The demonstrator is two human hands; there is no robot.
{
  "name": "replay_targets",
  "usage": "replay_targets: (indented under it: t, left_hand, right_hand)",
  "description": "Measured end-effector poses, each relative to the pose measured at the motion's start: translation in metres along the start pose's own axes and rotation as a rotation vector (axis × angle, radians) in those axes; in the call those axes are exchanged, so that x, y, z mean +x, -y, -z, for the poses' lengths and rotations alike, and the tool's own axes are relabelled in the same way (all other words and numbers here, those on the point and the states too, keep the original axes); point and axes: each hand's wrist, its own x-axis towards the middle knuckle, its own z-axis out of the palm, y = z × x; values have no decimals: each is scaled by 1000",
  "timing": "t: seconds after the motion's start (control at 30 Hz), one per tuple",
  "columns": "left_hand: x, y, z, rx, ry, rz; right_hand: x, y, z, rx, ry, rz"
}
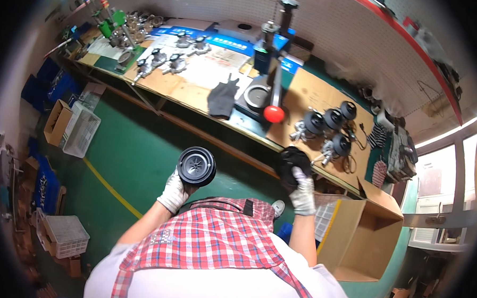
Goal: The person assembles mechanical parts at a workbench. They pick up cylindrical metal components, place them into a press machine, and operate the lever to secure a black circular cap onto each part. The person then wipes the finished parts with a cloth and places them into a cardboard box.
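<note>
The left hand's (175, 192) white-gloved fingers grip a round black disc (196, 166), its radially slotted face turned up, above the green floor (137, 144). The right hand (302, 192), also white-gloved, has its fingers closed on a dark part (290, 164), blurred, at the workbench's (192, 103) front edge. Beyond that part stand metal assemblies with black round tops (333, 118). Left of these is 1 lever press with a red ball knob (273, 114), then 1 dark glove (223, 98). Behind, a blue strip (230, 44) bears white lettering; a white sheet's (213, 68) print is too small to read.
</note>
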Motion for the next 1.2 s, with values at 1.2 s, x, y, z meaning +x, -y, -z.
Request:
replay_targets:
  t: [1.2]
  left_hand:
    - [313,-381,-29,599,65,-392]
  right_hand:
    - [560,-202,-355,-1296,-536,-68]
